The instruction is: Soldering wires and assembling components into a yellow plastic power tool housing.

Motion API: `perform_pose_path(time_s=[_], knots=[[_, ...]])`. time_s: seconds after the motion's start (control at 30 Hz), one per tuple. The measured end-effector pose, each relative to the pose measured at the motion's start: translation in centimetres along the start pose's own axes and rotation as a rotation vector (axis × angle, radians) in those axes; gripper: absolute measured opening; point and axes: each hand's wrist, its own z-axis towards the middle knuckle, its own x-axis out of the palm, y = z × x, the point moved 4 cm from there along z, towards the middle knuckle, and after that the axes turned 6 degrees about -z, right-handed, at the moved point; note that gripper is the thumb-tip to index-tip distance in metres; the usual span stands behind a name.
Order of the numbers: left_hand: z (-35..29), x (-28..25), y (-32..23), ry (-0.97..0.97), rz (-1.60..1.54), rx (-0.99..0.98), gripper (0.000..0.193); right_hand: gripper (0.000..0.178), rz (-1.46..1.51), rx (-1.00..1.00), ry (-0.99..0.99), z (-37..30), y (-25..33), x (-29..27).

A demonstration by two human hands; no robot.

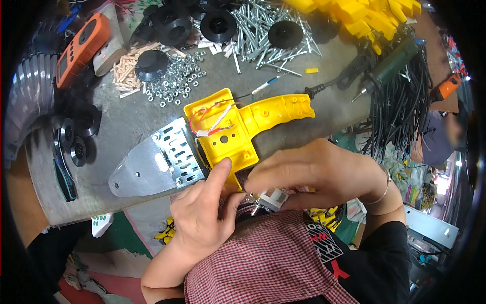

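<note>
A yellow plastic tool housing [217,147] lies open on the bench, its curved handle [281,112] pointing right. Red and white wires [205,133] run inside it, and a flat silver metal plate [144,167] with a slotted guard extends to its left. My left hand [200,215] grips the near edge of the housing, index finger on top and thumb below. Just right of it, my right hand [319,172] is closed, slightly blurred, over a small white-and-metal component [273,198] with a short shaft. Part of that component is hidden beneath my fingers.
Behind the housing are loose nuts [177,76], beige sticks [129,71], long screws [258,30] and black discs [217,25]. An orange meter [83,48] stands far left. A green electric screwdriver [395,63] and black cables [395,111] occupy the right; yellow parts [362,17] are heaped behind.
</note>
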Motion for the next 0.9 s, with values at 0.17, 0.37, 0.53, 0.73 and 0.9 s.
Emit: perform_pose_path(time_s=[0.17,0.37,0.53,0.73,0.9], knots=[[0.4,0.1,-0.1,-0.05,-0.014,-0.032,0.072,0.054,0.114,0.279,0.021,1.4,-0.7,-0.1],[0.3,-0.2,-0.2,-0.06,-0.001,-0.024,0.076,0.043,0.062,0.342,-0.2,1.2,0.7,0.4],[-0.1,0.1,-0.5,0.009,0.055,-0.081,0.077,0.033,-0.289,-0.007,-0.405,2.5,1.2,0.3],[0.4,0.7,-1.6,0.033,0.332,0.103,0.06,0.039,-0.427,0.035,-0.471,4.2,-1.5,1.1],[1.3,0.4,-2.2,0.158,0.542,0.202,0.047,0.038,-0.449,0.019,-0.473,3.5,-1.9,1.0]])
